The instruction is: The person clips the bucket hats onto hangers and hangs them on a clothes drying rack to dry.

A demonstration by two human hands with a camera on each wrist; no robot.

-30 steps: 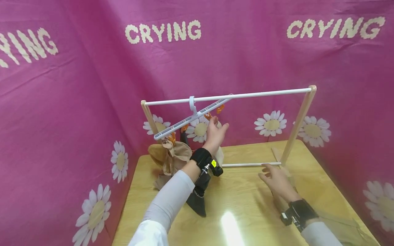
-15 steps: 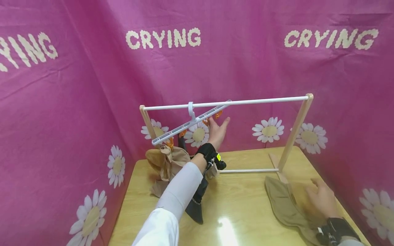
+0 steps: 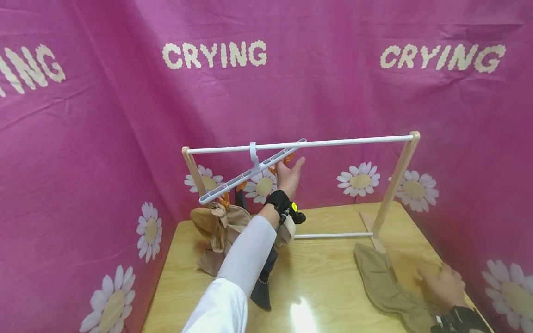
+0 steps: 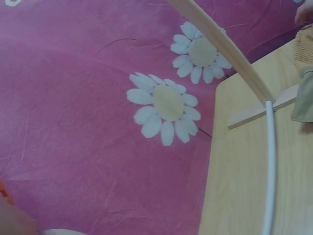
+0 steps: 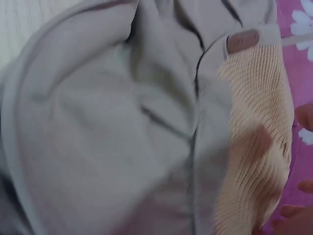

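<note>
A pink cloth backdrop printed with daisies (image 3: 104, 138) surrounds a pale wooden table (image 3: 325, 277). On the table stands a small drying rack with wooden uprights and white rods (image 3: 333, 141). A white plastic clip hanger with orange pegs (image 3: 250, 173) hangs tilted from the top rod, beige and dark garments (image 3: 225, 222) clipped at its low end. The left hand (image 3: 289, 175), fingers straight, touches the hanger's raised end. The right hand (image 3: 441, 284) rests, fingers loosely bent, on a khaki cap with mesh panel (image 3: 387, 282) lying on the table's right side.
</note>
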